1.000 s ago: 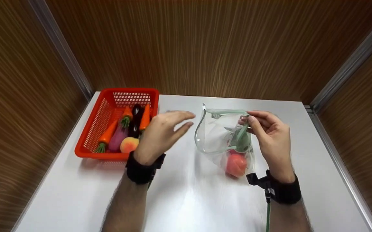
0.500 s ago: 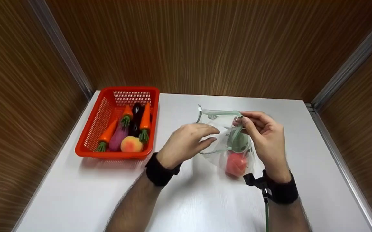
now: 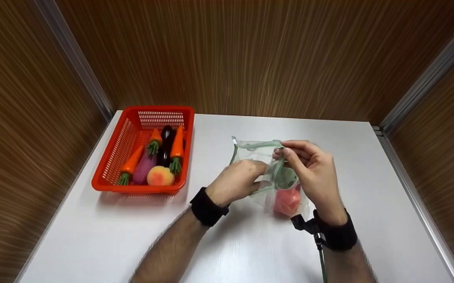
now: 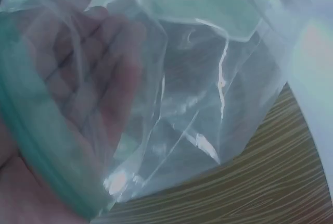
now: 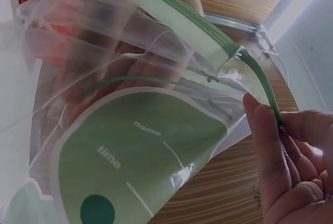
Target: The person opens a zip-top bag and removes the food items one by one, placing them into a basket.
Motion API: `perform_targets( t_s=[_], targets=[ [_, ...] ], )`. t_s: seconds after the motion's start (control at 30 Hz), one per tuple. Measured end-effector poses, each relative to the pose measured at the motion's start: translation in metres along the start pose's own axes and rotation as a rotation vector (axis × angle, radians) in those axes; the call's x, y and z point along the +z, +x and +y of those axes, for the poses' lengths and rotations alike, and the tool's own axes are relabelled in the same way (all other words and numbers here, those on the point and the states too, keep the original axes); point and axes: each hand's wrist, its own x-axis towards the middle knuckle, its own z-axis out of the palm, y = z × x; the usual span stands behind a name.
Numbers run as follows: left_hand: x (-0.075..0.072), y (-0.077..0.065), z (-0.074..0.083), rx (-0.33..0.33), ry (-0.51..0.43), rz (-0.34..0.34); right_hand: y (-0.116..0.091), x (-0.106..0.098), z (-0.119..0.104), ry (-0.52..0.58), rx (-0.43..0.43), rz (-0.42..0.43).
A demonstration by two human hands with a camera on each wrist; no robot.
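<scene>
A clear zip bag (image 3: 250, 150) with a green rim and a green printed label (image 5: 145, 146) stands on the table, its mouth facing left. Low in the bag a red round fruit (image 3: 288, 201) shows through the plastic; its kind is unclear. My right hand (image 3: 311, 173) pinches the bag's rim between thumb and fingers at the upper right. My left hand (image 3: 238, 181) reaches through the mouth, its fingertips inside the bag. In the left wrist view, plastic covers the loosely bent fingers (image 4: 99, 73), and nothing shows in their grasp.
A red plastic basket (image 3: 100, 173) stands at the left with several carrots (image 3: 177, 145), a dark eggplant (image 3: 167, 145), a purple eggplant (image 3: 145, 167) and a peach (image 3: 160, 176). Wood-grain panels (image 3: 227, 59) enclose the white table (image 3: 227, 251) at the back and sides.
My left hand has moved right, from beside the basket into the bag's mouth. My right hand, still pinching the rim, has drawn it left and slightly down.
</scene>
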Motion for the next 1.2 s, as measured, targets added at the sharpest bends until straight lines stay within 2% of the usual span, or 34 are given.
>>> perform_targets(
  t_s=[0.1, 0.27, 0.33, 0.43, 0.63, 0.77, 0.9, 0.97, 1.2],
  targets=[
    [0.009, 0.003, -0.001, -0.030, 0.020, -0.050, -0.001, 0.004, 0.000, -0.021, -0.005, -0.030],
    [0.024, 0.008, 0.001, -0.104, 0.043, -0.171, -0.002, 0.006, 0.000, -0.017, 0.000, -0.050],
    [0.030, 0.010, 0.002, -0.138, 0.018, -0.214, -0.002, 0.006, -0.001, -0.021, 0.000, -0.056],
    [0.039, 0.011, 0.003, -0.162, -0.032, -0.241, -0.001, 0.006, -0.001, -0.037, 0.005, -0.075],
    [0.056, 0.008, 0.002, -0.124, -0.067, -0.275, 0.002, 0.000, 0.000, -0.074, 0.061, -0.131],
    [0.067, 0.010, 0.002, -0.098, -0.161, -0.303, 0.007, -0.009, 0.003, -0.116, 0.112, -0.175],
    [0.074, 0.013, 0.003, -0.073, -0.244, -0.291, 0.011, -0.019, 0.005, -0.142, 0.145, -0.200],
    [0.077, 0.014, 0.005, -0.058, -0.248, -0.282, 0.012, -0.022, 0.007, -0.142, 0.155, -0.208],
    [0.083, 0.014, 0.013, -0.016, -0.152, -0.266, 0.014, -0.028, 0.010, -0.132, 0.177, -0.222]
  ],
)
